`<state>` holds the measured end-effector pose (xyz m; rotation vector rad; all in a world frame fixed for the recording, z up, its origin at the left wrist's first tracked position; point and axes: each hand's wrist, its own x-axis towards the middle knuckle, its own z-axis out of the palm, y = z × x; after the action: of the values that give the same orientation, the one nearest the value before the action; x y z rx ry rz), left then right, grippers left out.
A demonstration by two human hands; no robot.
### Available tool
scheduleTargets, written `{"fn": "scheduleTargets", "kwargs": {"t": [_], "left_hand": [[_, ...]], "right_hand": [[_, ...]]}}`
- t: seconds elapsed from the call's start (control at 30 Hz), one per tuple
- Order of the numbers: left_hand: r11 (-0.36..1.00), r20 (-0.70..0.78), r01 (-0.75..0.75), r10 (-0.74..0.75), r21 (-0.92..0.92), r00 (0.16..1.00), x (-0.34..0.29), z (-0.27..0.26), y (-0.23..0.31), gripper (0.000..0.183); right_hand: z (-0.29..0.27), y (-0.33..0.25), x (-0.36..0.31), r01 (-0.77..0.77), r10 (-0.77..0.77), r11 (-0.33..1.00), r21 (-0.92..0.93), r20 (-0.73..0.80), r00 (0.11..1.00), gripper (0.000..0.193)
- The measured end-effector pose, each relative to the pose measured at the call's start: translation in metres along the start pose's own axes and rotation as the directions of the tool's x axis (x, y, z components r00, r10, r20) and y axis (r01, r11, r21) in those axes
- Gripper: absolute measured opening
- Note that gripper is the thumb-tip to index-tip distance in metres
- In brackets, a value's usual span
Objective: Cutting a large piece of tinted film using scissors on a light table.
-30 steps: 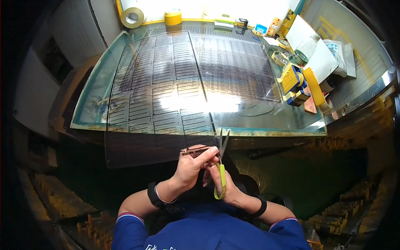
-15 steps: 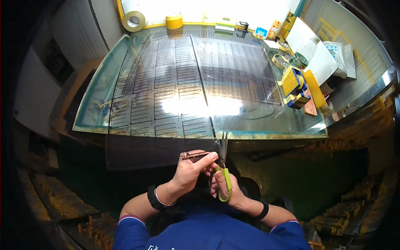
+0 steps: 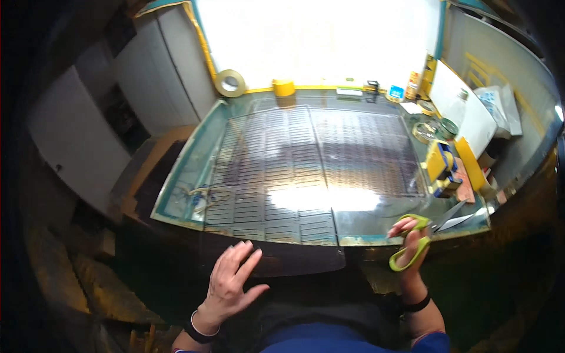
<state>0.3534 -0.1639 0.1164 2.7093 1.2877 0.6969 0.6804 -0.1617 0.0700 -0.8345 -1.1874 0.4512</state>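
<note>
My left hand (image 3: 231, 282) is open, fingers spread, over the near overhanging end of a dark see-through film sheet (image 3: 259, 217) printed with rows of lines. Whether it touches the film I cannot tell. The sheet lies on a glass-topped table and sticks out past its near edge. To the right, my right hand (image 3: 413, 279) grips a pair of scissors (image 3: 453, 222) by green loop handles. Their blades are parted and point right, over the table's near right corner. A second dark patterned sheet (image 3: 371, 147) lies right of the first.
Along the glass table's (image 3: 376, 240) right side stand a yellow and blue tape dispenser (image 3: 440, 162), tape rolls (image 3: 422, 132) and a white board (image 3: 465, 106). At the back are a large tape roll (image 3: 229, 83) and a yellow roll (image 3: 283, 88), below a bright white panel (image 3: 318, 41).
My hands, close together half a second ago, are now apart. The left has let go of the dark strip and opened; the right has swung the scissors rightward. The view has tilted up.
</note>
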Motion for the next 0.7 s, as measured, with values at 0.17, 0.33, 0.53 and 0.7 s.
{"fn": "scheduleTargets", "kwargs": {"t": [0.17, 0.33, 0.53, 0.7], "left_hand": [[0.952, 0.035, 0.003, -0.015, 0.307, 0.999, -0.007, -0.002, -0.026, 0.048], [0.547, -0.189, 0.256, -0.628, -0.797, 0.754, 0.0, -0.027, -0.027, 0.022], [0.105, -0.137, -0.09, -0.836, -0.99, 0.531, 0.01, -0.02, -0.024, 0.025], [-0.045, 0.11, 0.12, -0.786, -0.992, 0.608, 0.004, 0.002, -0.016, 0.023]], "right_hand": [[-0.008, 0.01, 0.018, -0.133, 0.114, 0.986, -0.1, -0.175, 0.978, 0.023], [-0.014, 0.015, 0.018, -0.17, 0.153, 0.967, -0.19, -0.101, 0.983, 0.024], [-0.016, 0.014, 0.019, -0.21, 0.194, 0.971, -0.115, -0.139, 0.971, 0.027], [-0.019, 0.008, 0.019, -0.233, 0.229, 0.971, -0.055, -0.072, 0.971, 0.031]]}}
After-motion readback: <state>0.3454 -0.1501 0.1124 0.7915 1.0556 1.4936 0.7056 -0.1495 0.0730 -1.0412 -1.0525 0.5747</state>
